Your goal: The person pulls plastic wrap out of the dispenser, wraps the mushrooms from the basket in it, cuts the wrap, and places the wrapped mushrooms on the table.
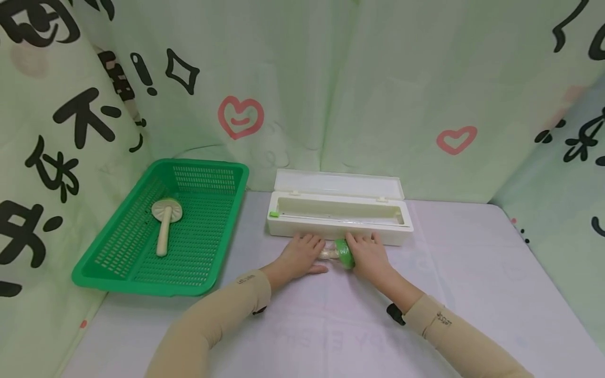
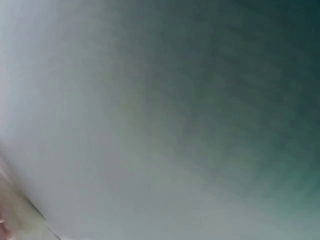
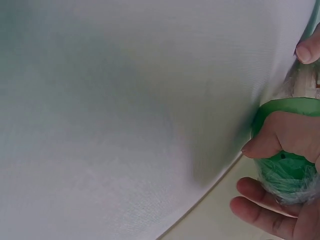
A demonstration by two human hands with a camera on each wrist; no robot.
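A green-headed tool point(image 1: 345, 254) with a pale handle point(image 1: 327, 254) lies in front of a long white box point(image 1: 340, 235), partly wrapped in clear plastic film point(image 3: 287, 187). My right hand point(image 1: 371, 256) holds it by the green head, thumb point(image 3: 265, 142) across the green band and fingers around the far side. At the handle end, my left hand point(image 1: 299, 255) grips the wrapped handle between fingers and thumb, hiding its tip. The left wrist view is mostly blurred tablecloth. Behind both hands, the white box stands with its lid point(image 1: 337, 184) raised.
To the left stands a green perforated basket point(image 1: 212, 275). In it lies a cream tool point(image 1: 164, 231) with a round slotted head and a straight handle. A white cloth point(image 1: 472, 283) covers the table. Printed pale green curtains point(image 1: 378, 94) hang behind and at both sides.
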